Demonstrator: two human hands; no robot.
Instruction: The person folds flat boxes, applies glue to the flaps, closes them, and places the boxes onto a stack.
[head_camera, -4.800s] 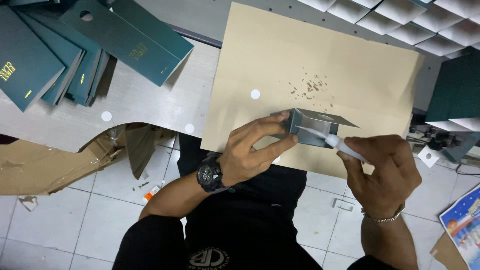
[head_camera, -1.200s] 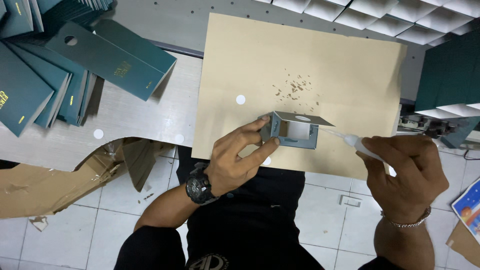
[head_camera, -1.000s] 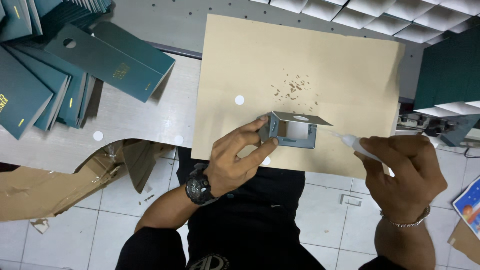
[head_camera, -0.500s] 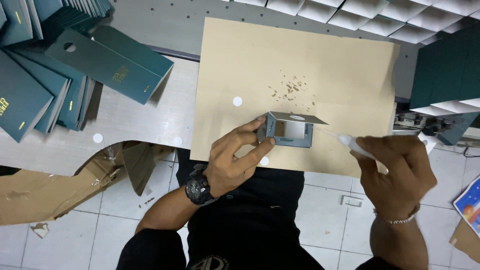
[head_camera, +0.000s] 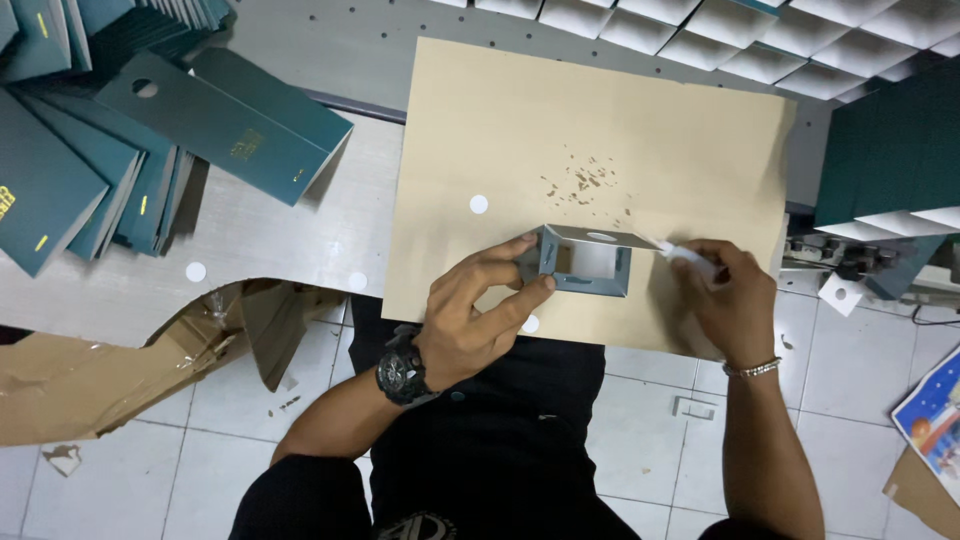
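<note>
**Small grey box held over the beige board**

Flat teal folded cartons (head_camera: 150, 130) lie stacked at the worktop's left edge. The left hand (head_camera: 480, 320) pinches the left end of an open grey cardboard box (head_camera: 585, 262), fingers curled tight on it, near the beige board's (head_camera: 600, 130) front edge. The right hand (head_camera: 725, 295) grips a white glue applicator (head_camera: 680, 252), its tip touching the box's right end.

the person wears black clothes with a pale round emblem (head_camera: 415, 525) low on the front, a chunky black wristwatch (head_camera: 402, 370) on the left wrist and a thin silver bracelet (head_camera: 752, 368) on the right.
</note>
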